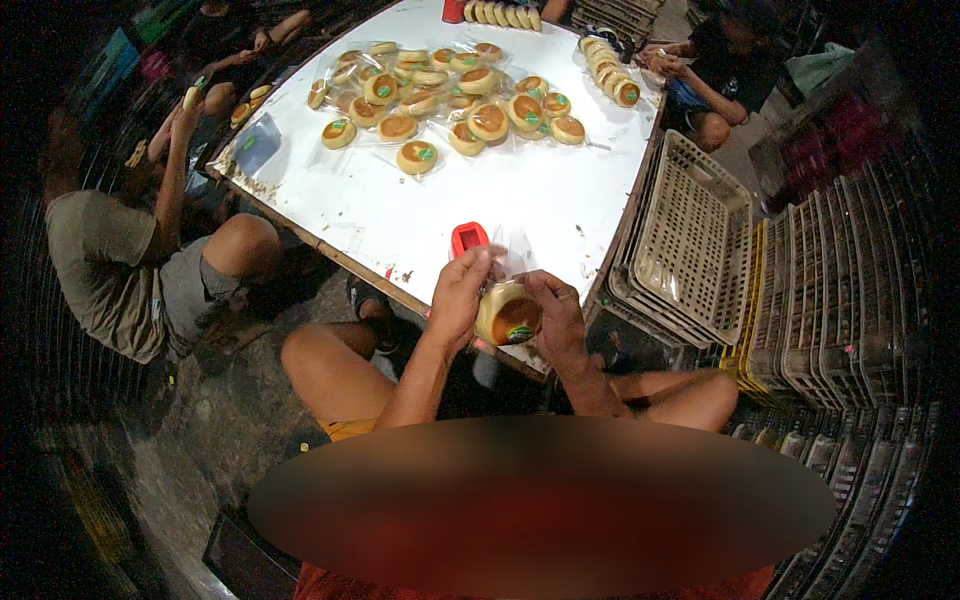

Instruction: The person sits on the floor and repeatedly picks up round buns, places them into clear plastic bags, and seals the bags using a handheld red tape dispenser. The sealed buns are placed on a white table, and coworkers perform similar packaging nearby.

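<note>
Near the table's front corner, a round browned bun in a clear plastic bag [508,315] hangs between my two hands, its green label facing up. My left hand [460,300] pinches the bag's gathered upper part at the bun's left. At the right side, my right hand [559,311] has its fingers on the bag and the bun's upper edge. A red plastic holder [469,238] with a rectangular hollow lies on the white tabletop [360,202] just beyond my left hand. Farther back, a heap of bagged buns [420,97] covers the table's middle.
Stacked plastic crates [694,232] stand right of the table, with more crates [832,292] beyond. A row of buns [607,71] lies at the far right, another [502,15] at the back beside a red can [453,10]. Co-workers sit at left [112,255] and far right [727,82].
</note>
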The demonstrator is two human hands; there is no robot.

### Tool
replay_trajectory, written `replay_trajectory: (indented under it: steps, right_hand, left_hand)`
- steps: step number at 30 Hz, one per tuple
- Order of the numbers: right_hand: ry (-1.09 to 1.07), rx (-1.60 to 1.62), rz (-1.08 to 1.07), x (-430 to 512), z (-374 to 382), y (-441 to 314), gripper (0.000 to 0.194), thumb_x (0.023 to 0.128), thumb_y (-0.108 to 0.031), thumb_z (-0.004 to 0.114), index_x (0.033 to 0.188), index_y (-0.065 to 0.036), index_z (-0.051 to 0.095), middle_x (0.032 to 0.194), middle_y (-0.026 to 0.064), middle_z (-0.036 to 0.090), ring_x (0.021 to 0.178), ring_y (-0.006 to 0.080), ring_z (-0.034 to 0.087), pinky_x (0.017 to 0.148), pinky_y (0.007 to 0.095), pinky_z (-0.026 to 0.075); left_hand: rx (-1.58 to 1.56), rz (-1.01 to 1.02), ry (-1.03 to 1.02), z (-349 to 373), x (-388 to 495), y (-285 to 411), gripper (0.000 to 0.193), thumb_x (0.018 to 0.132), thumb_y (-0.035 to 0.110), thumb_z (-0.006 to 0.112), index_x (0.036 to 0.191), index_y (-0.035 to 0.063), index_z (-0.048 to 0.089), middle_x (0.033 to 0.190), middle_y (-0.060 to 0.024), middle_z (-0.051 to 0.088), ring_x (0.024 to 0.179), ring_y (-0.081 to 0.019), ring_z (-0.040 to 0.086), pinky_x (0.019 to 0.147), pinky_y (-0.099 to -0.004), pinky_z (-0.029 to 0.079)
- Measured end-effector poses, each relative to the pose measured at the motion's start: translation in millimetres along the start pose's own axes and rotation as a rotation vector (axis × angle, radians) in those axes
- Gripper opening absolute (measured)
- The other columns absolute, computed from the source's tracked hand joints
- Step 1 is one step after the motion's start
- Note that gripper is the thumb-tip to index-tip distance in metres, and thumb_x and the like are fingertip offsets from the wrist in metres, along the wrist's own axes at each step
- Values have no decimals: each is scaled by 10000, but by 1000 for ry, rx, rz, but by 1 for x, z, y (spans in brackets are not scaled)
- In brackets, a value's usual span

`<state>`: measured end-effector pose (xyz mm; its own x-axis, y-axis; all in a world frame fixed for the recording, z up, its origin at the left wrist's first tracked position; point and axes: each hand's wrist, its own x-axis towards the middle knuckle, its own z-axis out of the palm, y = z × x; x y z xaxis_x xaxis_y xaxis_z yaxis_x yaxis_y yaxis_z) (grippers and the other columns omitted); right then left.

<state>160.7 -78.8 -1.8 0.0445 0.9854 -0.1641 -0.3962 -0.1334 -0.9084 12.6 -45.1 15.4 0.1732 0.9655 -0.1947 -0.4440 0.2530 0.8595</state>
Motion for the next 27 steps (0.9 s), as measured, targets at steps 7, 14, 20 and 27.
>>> replay_trajectory:
  steps: [7,14,20,27]
  right_hand:
    - [70,-265,-38,2,-8,-1,142,956,-87,590,955,36,662,905,85,689,818,144,651,757,285,539]
    - [76,-319,-310,7,-11,4,113,861,-51,679,936,31,659,978,111,691,852,178,644,797,312,518]
    - [49,-719,-532,5,-10,-14,133,901,-22,639,1017,21,689,914,60,656,854,138,619,829,295,496]
    - [1,-325,-43,12,-18,-19,119,873,-71,681,973,-7,690,923,75,665,886,168,630,818,296,481]
  left_hand:
    - [623,409,-6,4,-1,-14,168,951,113,609,993,-30,688,923,-47,678,797,-149,625,716,-290,502]
    - [398,134,-43,7,-11,-15,159,905,78,662,1013,-27,713,884,-101,725,796,-136,661,735,-277,519]
    - [558,303,33,8,-12,-11,264,869,35,695,1120,-11,626,865,-100,703,810,-138,662,742,-282,525]
    - [424,148,27,9,-11,-4,339,833,3,721,1133,14,563,847,-94,687,825,-134,648,726,-277,513]
